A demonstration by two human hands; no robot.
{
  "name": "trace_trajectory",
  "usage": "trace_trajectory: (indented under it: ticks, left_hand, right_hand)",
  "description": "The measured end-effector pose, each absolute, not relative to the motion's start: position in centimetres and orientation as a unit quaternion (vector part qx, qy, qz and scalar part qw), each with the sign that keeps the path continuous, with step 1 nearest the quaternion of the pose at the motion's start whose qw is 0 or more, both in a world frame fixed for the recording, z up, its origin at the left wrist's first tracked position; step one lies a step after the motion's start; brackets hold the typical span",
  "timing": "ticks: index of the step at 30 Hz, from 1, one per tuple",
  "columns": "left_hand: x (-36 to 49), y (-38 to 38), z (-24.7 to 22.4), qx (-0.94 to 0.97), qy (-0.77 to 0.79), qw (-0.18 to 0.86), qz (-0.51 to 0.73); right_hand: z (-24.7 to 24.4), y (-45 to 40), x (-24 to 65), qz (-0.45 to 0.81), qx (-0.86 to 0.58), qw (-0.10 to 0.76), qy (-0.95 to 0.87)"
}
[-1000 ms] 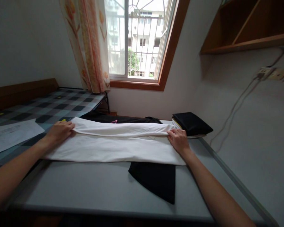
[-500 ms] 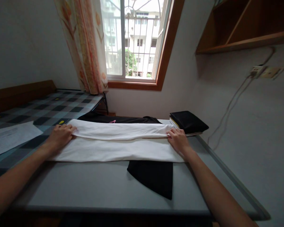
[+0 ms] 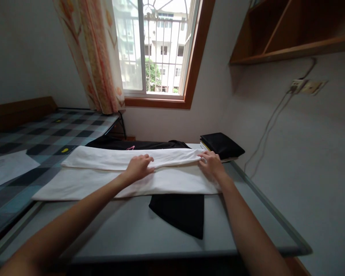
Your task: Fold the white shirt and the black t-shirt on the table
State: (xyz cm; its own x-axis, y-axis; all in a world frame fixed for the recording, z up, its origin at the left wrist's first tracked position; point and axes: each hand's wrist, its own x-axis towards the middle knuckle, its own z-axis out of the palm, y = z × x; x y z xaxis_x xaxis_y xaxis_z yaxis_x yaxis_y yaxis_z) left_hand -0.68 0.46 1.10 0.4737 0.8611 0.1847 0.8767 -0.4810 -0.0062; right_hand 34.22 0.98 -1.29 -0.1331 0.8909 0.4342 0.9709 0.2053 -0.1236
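One long white cloth garment (image 3: 178, 180) lay across the pale grey tabletop (image 3: 117, 230), apparently folded lengthwise, its length not yet shortened. The left hand (image 3: 139, 166) stood half-open at mid-fold; the right hand (image 3: 212, 164) pinched the right end. Counted nearby: one black cloth flap (image 3: 181, 214), one black-topped fabric stack (image 3: 222, 145).

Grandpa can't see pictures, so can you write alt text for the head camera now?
A person's left hand is over the middle of a long white folded cloth, the right hand at its right end. Black pointed fabric sticks out beneath, on a smooth pale-grey table.
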Motion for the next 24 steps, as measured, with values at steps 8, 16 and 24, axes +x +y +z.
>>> trace_trajectory:
  ticks: [8,16,24]
  left_hand:
    - [5.2,1.4,-0.9,-0.873,-0.468,0.104,-0.082]
    - [4.2,2.3,-1.3,-0.877,-0.458,0.077,-0.127]
    - [3.4,2.9,0.2,-0.911,-0.382,0.096,-0.12]
  right_hand:
    - [-2.2,0.4,35.3,-0.082,-0.649,0.25,-0.714]
    - [-3.4,1.2,35.3,-0.018,-0.625,0.297,-0.721]
    - [-3.3,0.6,35.4,-0.092,-0.646,0.207,-0.729]
